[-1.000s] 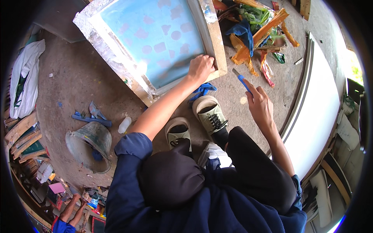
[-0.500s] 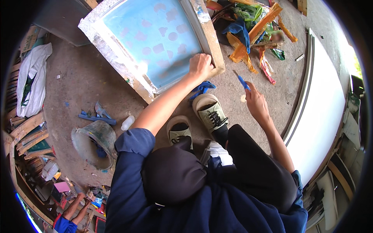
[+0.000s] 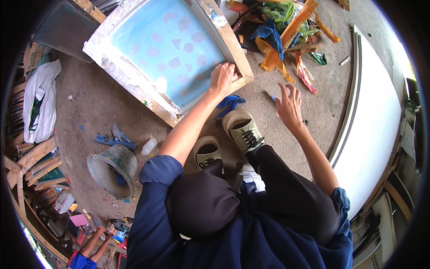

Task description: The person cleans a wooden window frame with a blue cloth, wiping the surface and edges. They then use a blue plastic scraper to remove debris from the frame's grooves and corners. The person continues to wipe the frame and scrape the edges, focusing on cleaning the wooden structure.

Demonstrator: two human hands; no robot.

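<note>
A wood-framed printing screen (image 3: 244, 60) with light blue mesh and scattered grey shapes stands tilted in front of me. My left hand (image 3: 222, 80) grips its near right corner, fingers curled over the frame's inner edge. Over the concrete floor to the right, my right hand (image 3: 291, 106) is open with its fingers spread. A blue-handled knife (image 3: 271, 96) shows just beside its fingers, mostly hidden by the hand; it looks to be down on the floor. A crumpled blue cloth (image 3: 230, 104) lies between the frame and my shoe.
Torn orange and green plastic scraps (image 3: 286, 38) are heaped beyond the frame. A long white panel (image 3: 374, 112) borders the right side. To the left are a tipped grey bucket (image 3: 114, 170), a small white bottle (image 3: 149, 146) and a white sack (image 3: 42, 101). Another person's arms (image 3: 96, 244) show at lower left.
My right hand has let go of the blue-handled knife, and its fingers have spread. My left hand keeps its grip on the frame. The whole view has shifted slightly.
</note>
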